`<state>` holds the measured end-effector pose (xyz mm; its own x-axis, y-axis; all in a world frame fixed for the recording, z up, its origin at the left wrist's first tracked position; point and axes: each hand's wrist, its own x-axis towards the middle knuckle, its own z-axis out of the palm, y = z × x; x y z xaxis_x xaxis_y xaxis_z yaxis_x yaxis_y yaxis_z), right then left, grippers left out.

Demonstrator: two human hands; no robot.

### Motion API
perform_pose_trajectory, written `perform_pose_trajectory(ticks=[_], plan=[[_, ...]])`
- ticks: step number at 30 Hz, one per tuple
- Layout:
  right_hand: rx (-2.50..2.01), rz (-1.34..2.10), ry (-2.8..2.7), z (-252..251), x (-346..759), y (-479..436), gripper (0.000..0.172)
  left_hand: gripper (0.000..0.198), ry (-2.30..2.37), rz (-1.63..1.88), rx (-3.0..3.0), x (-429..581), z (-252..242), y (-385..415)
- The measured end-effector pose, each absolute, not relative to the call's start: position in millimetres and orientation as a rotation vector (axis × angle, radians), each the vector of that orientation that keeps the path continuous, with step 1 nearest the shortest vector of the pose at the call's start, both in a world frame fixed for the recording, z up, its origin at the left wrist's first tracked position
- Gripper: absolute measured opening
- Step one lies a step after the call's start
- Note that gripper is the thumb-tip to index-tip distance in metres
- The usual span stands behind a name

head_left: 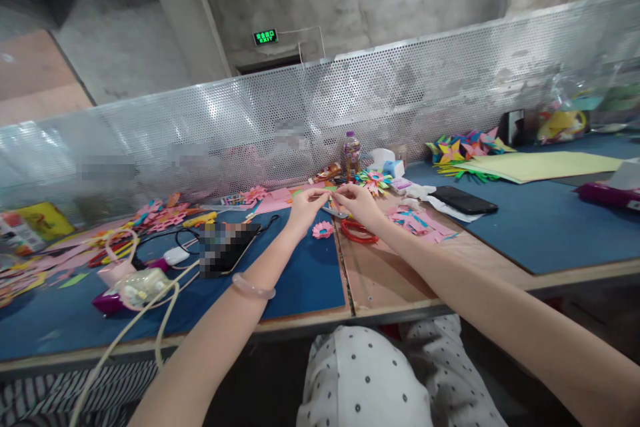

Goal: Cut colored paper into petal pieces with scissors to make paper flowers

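Observation:
Above the middle of the table my left hand [306,208] and my right hand [361,204] meet fingertip to fingertip. Both are closed in a pinch, and whatever lies between the fingers is too small to make out. Just below them is a pair of scissors with red handles [361,233], its blades partly under my right hand. A small pink paper flower [323,230] lies on the blue mat [310,273] near my left wrist. Pink and blue paper pieces [423,223] are spread beside my right forearm.
A drink bottle [351,155] stands behind my hands near a multicoloured paper flower [374,180]. To the left lie a phone [233,247] and a pale cable [160,327]. At right are a black phone [463,200] and yellow paper sheets [545,163]. A perforated metal screen [240,120] borders the back.

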<state>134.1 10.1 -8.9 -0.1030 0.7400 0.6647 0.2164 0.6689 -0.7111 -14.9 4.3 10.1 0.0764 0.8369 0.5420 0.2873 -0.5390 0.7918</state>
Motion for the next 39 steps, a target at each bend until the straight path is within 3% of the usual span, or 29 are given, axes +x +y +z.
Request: perform_pose_trajectory(ticks=[14, 39], plan=[[-0.733, -0.175, -1.823, -7.9, 141.0, 11.3, 0.006, 0.026, 0.901, 1.426, 1.844, -14.1, 9.2, 2.9], [-0.755, -0.266, -1.850, -9.6, 139.8, 9.8, 0.005, 0.021, 0.768, 1.434, 1.836, -14.1, 10.8, 2.9]])
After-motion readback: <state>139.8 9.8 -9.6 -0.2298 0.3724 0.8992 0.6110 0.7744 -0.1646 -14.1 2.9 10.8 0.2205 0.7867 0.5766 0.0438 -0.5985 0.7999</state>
